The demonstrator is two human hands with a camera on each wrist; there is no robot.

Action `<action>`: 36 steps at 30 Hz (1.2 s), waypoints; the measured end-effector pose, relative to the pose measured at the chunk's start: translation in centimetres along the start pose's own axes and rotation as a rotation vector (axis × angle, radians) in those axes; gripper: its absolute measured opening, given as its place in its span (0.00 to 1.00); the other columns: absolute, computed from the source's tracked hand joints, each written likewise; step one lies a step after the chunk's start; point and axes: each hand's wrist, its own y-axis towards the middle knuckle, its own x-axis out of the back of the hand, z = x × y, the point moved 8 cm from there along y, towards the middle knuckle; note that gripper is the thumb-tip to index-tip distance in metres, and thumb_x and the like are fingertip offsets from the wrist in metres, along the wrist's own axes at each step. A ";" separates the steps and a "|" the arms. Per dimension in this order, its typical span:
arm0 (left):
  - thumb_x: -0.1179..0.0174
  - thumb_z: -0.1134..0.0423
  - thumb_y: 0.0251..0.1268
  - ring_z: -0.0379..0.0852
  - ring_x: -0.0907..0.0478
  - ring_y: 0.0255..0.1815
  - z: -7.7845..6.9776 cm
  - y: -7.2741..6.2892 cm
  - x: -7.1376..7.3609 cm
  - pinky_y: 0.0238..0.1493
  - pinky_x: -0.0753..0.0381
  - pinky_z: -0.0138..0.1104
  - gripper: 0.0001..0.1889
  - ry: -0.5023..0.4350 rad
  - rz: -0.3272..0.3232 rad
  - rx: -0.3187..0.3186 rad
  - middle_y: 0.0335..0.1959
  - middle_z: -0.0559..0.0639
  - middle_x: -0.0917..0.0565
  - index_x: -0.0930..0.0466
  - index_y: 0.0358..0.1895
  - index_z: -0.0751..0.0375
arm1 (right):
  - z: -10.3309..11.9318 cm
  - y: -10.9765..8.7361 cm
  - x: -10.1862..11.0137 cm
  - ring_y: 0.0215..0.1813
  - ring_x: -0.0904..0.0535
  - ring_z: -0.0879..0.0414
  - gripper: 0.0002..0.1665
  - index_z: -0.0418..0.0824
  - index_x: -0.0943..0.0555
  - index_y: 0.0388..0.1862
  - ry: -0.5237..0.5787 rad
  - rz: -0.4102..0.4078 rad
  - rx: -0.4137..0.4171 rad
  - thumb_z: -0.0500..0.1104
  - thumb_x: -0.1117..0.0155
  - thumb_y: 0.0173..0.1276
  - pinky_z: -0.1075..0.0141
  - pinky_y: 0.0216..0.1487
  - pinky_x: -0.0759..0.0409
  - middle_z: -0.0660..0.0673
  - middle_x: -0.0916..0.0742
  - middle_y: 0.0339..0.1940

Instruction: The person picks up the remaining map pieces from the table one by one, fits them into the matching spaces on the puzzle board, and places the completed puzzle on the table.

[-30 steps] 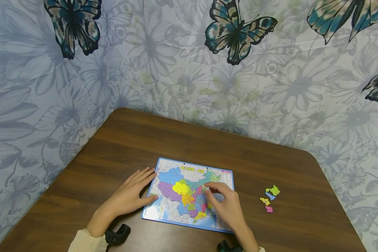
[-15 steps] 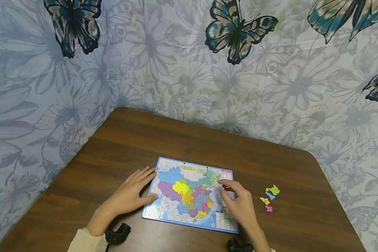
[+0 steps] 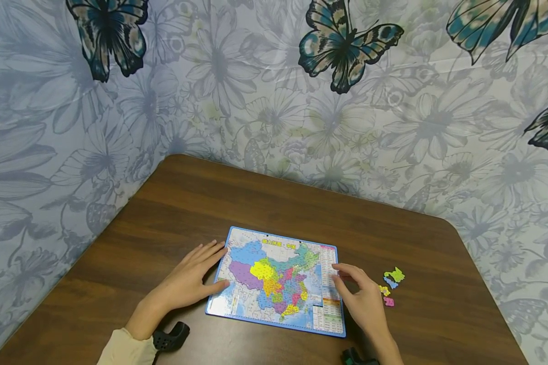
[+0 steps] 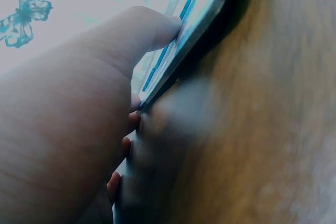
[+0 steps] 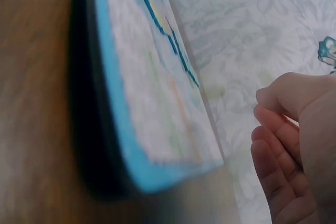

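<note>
A magnetic map puzzle board [image 3: 255, 316] with a blue rim lies on the table, covered by coloured map pieces. My left hand [image 3: 187, 279] rests at its left edge, fingers spread; in the left wrist view the thumb [image 4: 152, 27] lies on the board's face. Just off the right edge hovers my right hand [image 3: 363, 299], fingers loosely bent, thumb and index near each other, with nothing seen between them. Right of it lie a green puzzle piece [image 3: 396, 275], a blue one [image 3: 391, 283], a yellow one [image 3: 384, 290] partly behind the hand, and a pink one [image 3: 388, 301].
The brown wooden table [image 3: 201, 197] reaches back to a wall [image 3: 265, 116] with flower and butterfly patterns. Black wrist devices show by both wrists, the left one [image 3: 171, 337] beside a cream sleeve [image 3: 128, 349].
My right hand has moved right, from over the middle of the map to beyond the board's right edge, nearer the loose pieces. The left hand has stayed in place.
</note>
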 end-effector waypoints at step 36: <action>0.37 0.37 0.69 0.62 0.44 0.82 -0.1 -0.1 0.0 0.80 0.47 0.61 0.44 0.002 0.000 -0.011 0.80 0.58 0.36 0.35 0.79 0.61 | -5.6 -2.7 5.2 0.44 0.13 0.43 0.18 0.42 0.11 0.51 -0.198 -0.173 -0.162 0.34 0.23 0.61 0.91 0.40 0.29 0.41 0.10 0.42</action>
